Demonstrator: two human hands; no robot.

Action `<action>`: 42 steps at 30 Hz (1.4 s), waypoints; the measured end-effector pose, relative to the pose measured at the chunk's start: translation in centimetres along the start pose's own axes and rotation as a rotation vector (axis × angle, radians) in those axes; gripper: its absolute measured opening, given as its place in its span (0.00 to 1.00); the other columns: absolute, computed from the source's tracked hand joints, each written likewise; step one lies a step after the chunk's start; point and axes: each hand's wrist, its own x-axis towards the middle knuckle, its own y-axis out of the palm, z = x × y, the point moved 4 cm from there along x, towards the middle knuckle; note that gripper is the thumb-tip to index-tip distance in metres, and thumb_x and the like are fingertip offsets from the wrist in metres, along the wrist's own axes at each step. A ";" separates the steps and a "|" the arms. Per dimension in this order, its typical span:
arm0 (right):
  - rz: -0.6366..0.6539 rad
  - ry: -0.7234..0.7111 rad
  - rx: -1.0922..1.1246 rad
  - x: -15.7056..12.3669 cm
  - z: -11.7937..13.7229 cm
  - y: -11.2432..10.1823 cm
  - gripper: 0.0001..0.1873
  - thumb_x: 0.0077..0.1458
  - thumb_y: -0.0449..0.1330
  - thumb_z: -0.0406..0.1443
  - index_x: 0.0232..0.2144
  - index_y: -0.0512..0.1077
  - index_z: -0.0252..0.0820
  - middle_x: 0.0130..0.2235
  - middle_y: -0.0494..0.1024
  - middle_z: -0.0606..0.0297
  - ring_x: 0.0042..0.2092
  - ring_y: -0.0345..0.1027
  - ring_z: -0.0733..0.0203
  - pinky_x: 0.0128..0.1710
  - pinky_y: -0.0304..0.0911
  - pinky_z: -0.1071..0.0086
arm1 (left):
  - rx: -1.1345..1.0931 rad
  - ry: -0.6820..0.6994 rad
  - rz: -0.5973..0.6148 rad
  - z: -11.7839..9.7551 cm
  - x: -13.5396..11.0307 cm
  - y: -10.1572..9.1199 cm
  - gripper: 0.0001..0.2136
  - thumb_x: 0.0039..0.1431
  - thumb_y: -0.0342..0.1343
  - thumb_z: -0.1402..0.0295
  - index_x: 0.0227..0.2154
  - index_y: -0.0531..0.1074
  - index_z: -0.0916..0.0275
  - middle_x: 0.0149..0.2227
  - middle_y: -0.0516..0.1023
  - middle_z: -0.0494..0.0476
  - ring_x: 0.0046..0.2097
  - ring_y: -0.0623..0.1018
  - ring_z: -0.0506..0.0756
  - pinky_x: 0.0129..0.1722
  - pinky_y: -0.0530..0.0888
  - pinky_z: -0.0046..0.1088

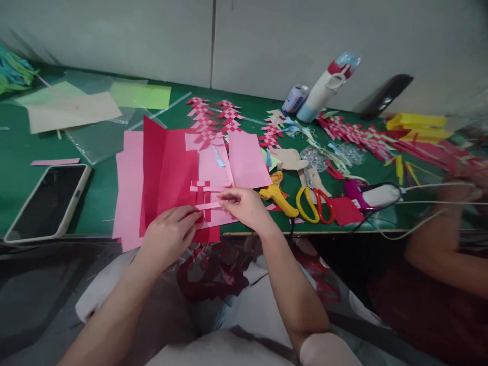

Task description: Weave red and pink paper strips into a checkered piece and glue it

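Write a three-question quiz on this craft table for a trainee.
1. True or false: the right hand pinches a pink strip.
2. The handles of the scissors are: A blue and green; B yellow and red; C both black.
3. Fill in: the tabletop is covered in ___.
Key: 1 true; 2 B; 3 green.
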 end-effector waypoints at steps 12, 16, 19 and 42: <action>-0.036 0.071 0.204 0.6 0.0 0.8 0.12 0.46 0.64 0.33 0.37 0.74 0.39 0.23 0.73 0.71 0.20 0.63 0.71 0.20 0.60 0.77 | 0.127 0.016 -0.011 -0.6 -0.3 -0.1 0.13 0.61 0.51 0.68 0.46 0.75 0.57 0.43 0.79 0.56 0.37 0.79 0.57 0.32 0.73 0.32; -0.095 0.027 0.084 0.9 -0.4 0.9 0.15 0.43 0.68 0.38 0.36 0.75 0.41 0.24 0.74 0.70 0.23 0.66 0.69 0.23 0.61 0.75 | 0.134 0.005 -0.028 -0.7 -0.2 -0.2 0.13 0.60 0.52 0.69 0.46 0.75 0.59 0.42 0.80 0.56 0.36 0.79 0.57 0.32 0.72 0.32; -0.142 -0.023 0.013 1.1 -0.3 0.8 0.17 0.42 0.69 0.42 0.35 0.75 0.41 0.25 0.75 0.69 0.28 0.69 0.65 0.28 0.63 0.73 | 0.136 -0.024 -0.024 -0.7 0.1 -0.2 0.15 0.61 0.51 0.69 0.49 0.73 0.61 0.42 0.80 0.57 0.37 0.79 0.57 0.32 0.71 0.31; 0.018 -0.256 -0.225 -0.6 2.2 0.9 0.03 0.51 0.64 0.32 0.32 0.76 0.40 0.32 0.79 0.65 0.33 0.72 0.64 0.36 0.66 0.70 | 0.195 -0.266 -0.091 -0.9 2.1 0.3 0.13 0.63 0.49 0.64 0.29 0.76 0.60 0.27 0.78 0.54 0.31 0.76 0.55 0.24 0.60 0.29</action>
